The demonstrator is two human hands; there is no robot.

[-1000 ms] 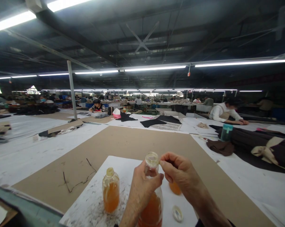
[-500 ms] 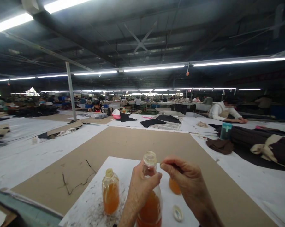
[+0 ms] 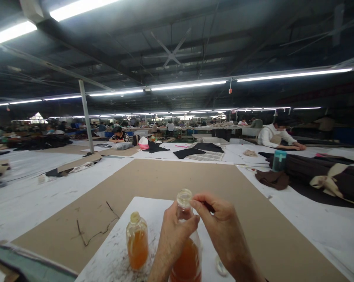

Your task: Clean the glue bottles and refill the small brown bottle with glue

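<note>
My left hand (image 3: 177, 231) is wrapped round the neck of a clear bottle (image 3: 186, 258) of orange liquid, which stands upright with its mouth uncapped. Thumb and fingertips of my right hand (image 3: 220, 223) are pinched together at the right side of that bottle's rim. Whatever may be between them is too small to make out. A smaller uncapped bottle (image 3: 137, 244), also part filled with orange liquid, stands to the left on a smudged white sheet (image 3: 106, 250). Partly behind my right wrist lies a small pale round piece (image 3: 220, 267).
Brown paper (image 3: 177, 176) covers the table under the sheet, with a thin dark cord (image 3: 98, 232) on the left. Brown cloth (image 3: 272, 180), a teal-lidded container (image 3: 279, 160) and a dark bundle (image 3: 312, 180) lie right. A co-worker (image 3: 278, 137) leans over a table beyond.
My right hand has moved left, and its pinched fingertips now meet the bottle's rim. It now hides the orange container that showed behind it. My left hand keeps its hold.
</note>
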